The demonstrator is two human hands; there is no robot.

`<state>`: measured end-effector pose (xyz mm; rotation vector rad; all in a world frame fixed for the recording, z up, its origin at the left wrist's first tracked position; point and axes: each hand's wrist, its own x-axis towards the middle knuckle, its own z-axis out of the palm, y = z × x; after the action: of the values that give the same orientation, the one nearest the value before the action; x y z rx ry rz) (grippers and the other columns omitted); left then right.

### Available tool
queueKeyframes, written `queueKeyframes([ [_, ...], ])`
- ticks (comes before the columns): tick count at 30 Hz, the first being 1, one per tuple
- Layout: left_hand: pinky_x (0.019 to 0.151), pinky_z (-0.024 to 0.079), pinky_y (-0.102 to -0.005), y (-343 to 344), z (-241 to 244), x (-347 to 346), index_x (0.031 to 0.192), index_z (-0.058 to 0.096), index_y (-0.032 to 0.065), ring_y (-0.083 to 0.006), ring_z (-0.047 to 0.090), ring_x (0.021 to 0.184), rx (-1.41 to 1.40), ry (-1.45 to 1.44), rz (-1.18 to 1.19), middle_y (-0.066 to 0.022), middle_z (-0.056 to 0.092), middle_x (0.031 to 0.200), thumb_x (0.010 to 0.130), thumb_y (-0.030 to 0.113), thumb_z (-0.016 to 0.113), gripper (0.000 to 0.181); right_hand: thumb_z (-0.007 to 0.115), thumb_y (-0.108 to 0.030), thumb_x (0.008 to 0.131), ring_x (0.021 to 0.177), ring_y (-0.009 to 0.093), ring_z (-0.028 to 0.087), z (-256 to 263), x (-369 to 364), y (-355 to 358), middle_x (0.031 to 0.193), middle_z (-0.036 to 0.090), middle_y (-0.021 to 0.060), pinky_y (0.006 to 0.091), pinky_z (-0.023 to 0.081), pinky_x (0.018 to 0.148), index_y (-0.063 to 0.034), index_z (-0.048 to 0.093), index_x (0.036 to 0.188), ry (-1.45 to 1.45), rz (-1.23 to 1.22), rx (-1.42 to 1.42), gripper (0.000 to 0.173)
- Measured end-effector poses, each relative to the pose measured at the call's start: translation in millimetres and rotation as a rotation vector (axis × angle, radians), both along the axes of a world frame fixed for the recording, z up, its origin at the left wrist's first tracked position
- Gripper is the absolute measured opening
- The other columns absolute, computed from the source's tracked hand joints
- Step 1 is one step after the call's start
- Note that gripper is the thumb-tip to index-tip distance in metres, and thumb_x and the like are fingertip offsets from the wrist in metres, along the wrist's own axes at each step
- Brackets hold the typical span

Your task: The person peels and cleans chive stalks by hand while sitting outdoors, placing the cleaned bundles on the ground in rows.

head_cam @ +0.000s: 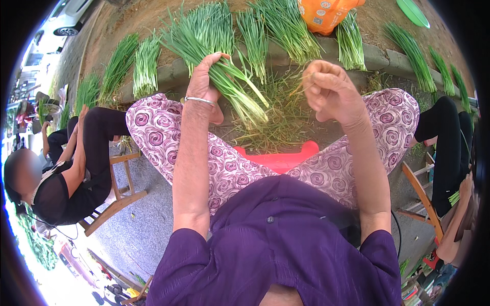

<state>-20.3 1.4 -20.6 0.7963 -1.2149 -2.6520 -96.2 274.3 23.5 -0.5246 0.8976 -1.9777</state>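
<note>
My left hand, with a metal bangle at the wrist, is closed around a bunch of garlic chives. The green leaves point up and left, the pale stem ends down and right; one thicker stalk stands apart on the bunch's right side. My right hand is raised to the right of the bunch, apart from it, thumb and fingers pinched on thin yellowish leaf scraps. Below and between both hands lies a heap of discarded leaves on the ground.
Several chive bunches lean along a stone kerb. An orange bag stands behind them, a green basin further right. Part of a red plastic object shows between my knees. People sit on wooden chairs at left and right.
</note>
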Motion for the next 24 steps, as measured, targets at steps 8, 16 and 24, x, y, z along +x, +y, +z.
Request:
queueKeyframes([
  [8,0.055,0.049,-0.0277,-6,-5,0,0.09,0.062,0.0013,-0.0147,0.059,0.064,0.04,0.059,-0.016,-0.0062,0.062,0.077,0.085,0.016,0.062,0.016,0.065,-0.02,0.085,0.061,0.005,0.055,-9,1,2,0.075,0.062,0.0002,0.0212,0.048,0.056,-0.0068,0.064,0.087,0.465,-0.205,0.423,0.014],
  [16,0.056,0.049,-0.0272,4,-1,1,0.091,0.062,0.0027,-0.0135,0.059,0.065,0.001,0.06,-0.106,-0.0045,0.062,0.078,0.085,0.018,0.061,0.016,0.062,-0.018,0.086,0.055,0.004,0.049,1,31,-20,0.063,0.056,-0.0023,0.0208,0.041,0.05,-0.0016,0.067,0.096,0.411,-0.009,0.533,0.02],
  [24,0.055,0.048,-0.0262,14,0,0,0.091,0.062,0.0031,-0.0126,0.058,0.064,-0.08,0.045,-0.129,-0.0045,0.062,0.078,0.086,0.018,0.06,0.016,0.064,-0.02,0.085,0.053,0.003,0.048,-1,39,-24,0.062,0.055,-0.0033,0.0211,0.04,0.048,-0.0009,0.065,0.085,0.405,0.005,0.5,0.019],
])
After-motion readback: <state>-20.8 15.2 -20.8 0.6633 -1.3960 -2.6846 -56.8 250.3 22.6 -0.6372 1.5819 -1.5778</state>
